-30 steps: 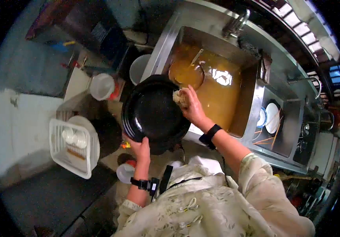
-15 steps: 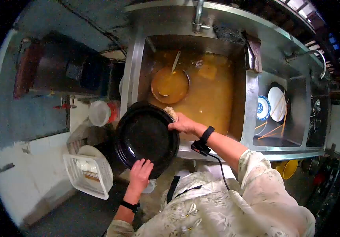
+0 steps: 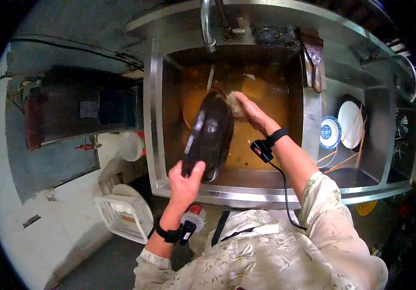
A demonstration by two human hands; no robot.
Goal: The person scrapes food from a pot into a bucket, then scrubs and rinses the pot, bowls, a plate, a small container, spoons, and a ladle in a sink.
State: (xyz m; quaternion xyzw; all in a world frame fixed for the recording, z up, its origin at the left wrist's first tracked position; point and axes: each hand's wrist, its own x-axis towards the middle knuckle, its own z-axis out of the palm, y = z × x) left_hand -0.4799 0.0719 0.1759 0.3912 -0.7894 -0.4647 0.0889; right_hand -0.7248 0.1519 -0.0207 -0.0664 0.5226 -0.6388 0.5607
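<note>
Head view: the left hand [image 3: 185,183] holds a dark pan [image 3: 210,128] by its near end, thumb on one side of the edge and fingers on the other. The pan is tipped steeply onto its side over the large sink [image 3: 154,121], probably so that its outer face is within reach and drips fall into the cloudy water [image 3: 261,145]. Blur and the angle hide whether its lower edge touches that water.

The right hand [image 3: 254,113] has its fingers closed around a pale scrubber [image 3: 237,107], set against the far part of the pan, on the right. With the left hand at the near end, the two grips seem placed to steady the pan against pressure from the scrubber.

The pan extends away from the left fingers, which grasp it directly; the right fingers lie just beside its far end, with the scrubber between. Beyond the pan, a light handle [image 3: 211,77] sticks up from the water, and the faucet [image 3: 207,29] hangs over the sink's back edge. In the smaller basin [image 3: 348,178] to the right, a blue-patterned bowl [image 3: 330,132] sits beside a white plate [image 3: 349,123], with chopsticks [image 3: 362,140] lying around them.
</note>
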